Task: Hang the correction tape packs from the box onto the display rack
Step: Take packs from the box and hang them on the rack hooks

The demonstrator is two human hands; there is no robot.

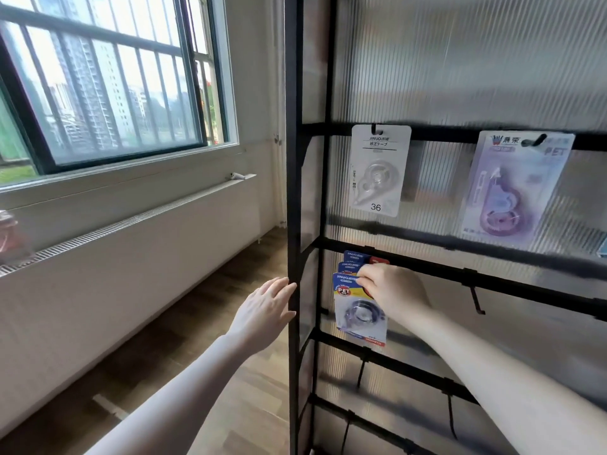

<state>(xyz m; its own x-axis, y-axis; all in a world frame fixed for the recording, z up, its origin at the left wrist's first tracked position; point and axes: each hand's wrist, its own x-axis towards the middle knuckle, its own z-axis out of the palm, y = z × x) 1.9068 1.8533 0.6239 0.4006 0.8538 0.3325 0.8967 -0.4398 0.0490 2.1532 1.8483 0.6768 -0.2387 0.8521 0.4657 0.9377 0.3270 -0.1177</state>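
Nearest the camera, both forearms reach up and forward toward the display rack (293, 192). The left hand (262, 308) lies with straight, relaxed fingers against the rack's black corner post, steadying it and holding nothing. The right hand (392, 290) pinches the top edge of the front blue correction tape pack (356, 310), fingertips at the card's header, wrist bent slightly down. That pack sits at the front of a small stack of like packs on a hook of the second bar; whether its hole is fully over the hook is hidden by the fingers.

The pack looks light: a thin, fairly stiff card with a clear blister, likely to bend if squeezed mid-card, so the header beside the hang hole seems the best place to hold.

Farther up, a white pack (377, 172) and a purple pack (512, 188) hang from the upper bar. The box is not in view.
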